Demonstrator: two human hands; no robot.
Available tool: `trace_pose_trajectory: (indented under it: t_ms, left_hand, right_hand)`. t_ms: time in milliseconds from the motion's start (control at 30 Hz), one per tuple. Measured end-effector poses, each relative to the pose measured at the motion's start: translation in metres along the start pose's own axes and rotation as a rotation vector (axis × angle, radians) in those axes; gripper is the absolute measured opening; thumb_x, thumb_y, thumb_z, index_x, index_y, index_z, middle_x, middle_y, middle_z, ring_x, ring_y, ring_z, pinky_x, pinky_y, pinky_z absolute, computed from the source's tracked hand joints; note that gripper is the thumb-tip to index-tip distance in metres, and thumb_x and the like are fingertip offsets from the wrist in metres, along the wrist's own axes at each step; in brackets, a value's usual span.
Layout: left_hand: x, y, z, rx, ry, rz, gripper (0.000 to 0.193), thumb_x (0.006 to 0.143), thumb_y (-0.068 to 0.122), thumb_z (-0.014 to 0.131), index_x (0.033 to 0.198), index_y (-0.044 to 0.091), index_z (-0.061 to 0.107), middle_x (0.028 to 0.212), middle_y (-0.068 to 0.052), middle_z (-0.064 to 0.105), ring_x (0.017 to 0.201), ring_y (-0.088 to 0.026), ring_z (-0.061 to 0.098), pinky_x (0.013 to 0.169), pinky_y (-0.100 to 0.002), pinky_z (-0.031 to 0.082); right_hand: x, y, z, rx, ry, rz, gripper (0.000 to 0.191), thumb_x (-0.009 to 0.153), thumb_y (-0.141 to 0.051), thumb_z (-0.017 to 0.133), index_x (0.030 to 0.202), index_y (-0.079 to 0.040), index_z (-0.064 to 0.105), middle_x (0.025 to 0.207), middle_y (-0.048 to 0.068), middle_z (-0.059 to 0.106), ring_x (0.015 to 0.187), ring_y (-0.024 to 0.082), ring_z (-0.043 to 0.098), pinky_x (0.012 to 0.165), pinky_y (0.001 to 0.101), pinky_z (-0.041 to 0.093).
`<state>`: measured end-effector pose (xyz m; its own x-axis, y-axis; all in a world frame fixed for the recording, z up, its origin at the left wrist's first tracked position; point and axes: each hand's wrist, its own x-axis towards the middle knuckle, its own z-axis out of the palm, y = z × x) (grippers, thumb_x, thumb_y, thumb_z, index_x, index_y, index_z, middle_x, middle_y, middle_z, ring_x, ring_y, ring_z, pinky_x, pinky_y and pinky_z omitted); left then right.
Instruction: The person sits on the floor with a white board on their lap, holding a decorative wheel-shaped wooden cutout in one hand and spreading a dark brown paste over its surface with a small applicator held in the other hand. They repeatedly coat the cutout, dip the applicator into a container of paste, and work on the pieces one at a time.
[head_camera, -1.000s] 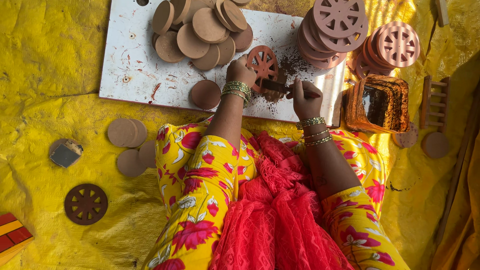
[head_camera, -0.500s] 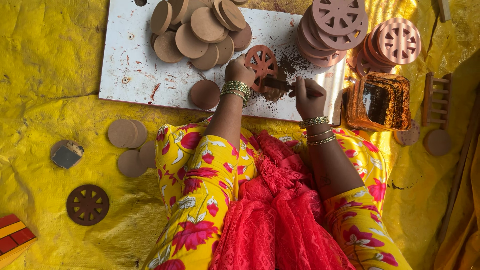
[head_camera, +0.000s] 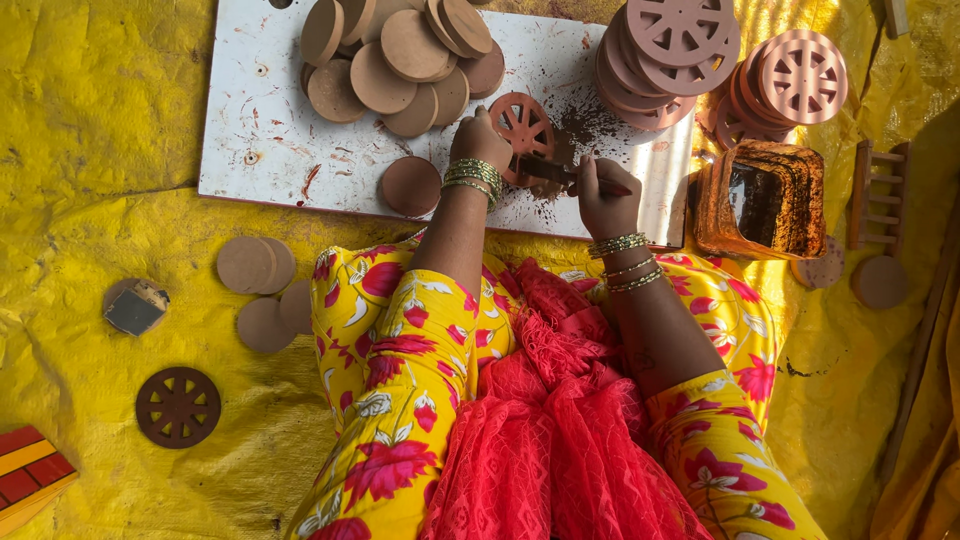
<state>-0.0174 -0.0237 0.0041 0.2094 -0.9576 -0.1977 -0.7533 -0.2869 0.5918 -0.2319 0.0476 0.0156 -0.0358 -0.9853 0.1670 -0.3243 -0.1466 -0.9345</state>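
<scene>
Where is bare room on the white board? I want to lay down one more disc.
Bare: the white board's left part, beside the plain disc pile. Crowded: around the left hand, the right hand and the stacked wheels.

Your left hand (head_camera: 480, 140) covers part of the wheel (head_camera: 522, 125); the blade tip, perhaps touching it, is hidden.

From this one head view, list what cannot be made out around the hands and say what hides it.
- Tool tip: the right hand holds a brush-like tool; its end is too small.
- Spoked wheel: the left hand covers its edge.
- Square container: too dark to see contents.
- Disc pile: cut off by top edge.
</scene>
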Motion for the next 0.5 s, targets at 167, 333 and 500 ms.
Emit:
trace_pose_trajectory:
  t_ms: [167,333,500]
  left_hand:
    - [0.003,-0.002,-0.003,-0.013,-0.069,-0.060,0.042,0.090,0.015,0.059,0.127,-0.004,0.055,0.115,-0.027,0.069,0.110,-0.041,0.068,0.095,-0.047,0.055]
    - [-0.001,0.000,-0.003,0.001,-0.073,-0.057,0.043,0.093,0.016,0.057,0.131,-0.004,0.053,0.115,-0.028,0.069,0.109,-0.041,0.068,0.094,-0.048,0.056]
    - [-0.002,0.000,-0.003,-0.015,-0.105,-0.099,0.043,0.094,0.014,0.057,0.132,-0.004,0.052,0.116,-0.029,0.068,0.111,-0.042,0.068,0.094,-0.049,0.056]
  right_hand:
    - [0.001,-0.006,-0.001,-0.085,0.035,-0.020,0.033,0.109,-0.023,0.062,0.088,0.001,0.072,0.069,0.007,0.073,0.063,0.011,0.071,0.060,0.0248,0.053]
    - [-0.005,-0.009,-0.013,-0.058,0.015,0.009,0.033,0.108,-0.023,0.062,0.087,0.001,0.071,0.070,0.006,0.073,0.064,0.010,0.073,0.059,0.0238,0.054]
    - [-0.009,0.001,0.010,0.069,0.051,0.058,0.033,0.108,-0.024,0.062,0.087,0.001,0.070,0.072,0.007,0.072,0.063,0.009,0.070,0.057,0.0234,0.052]
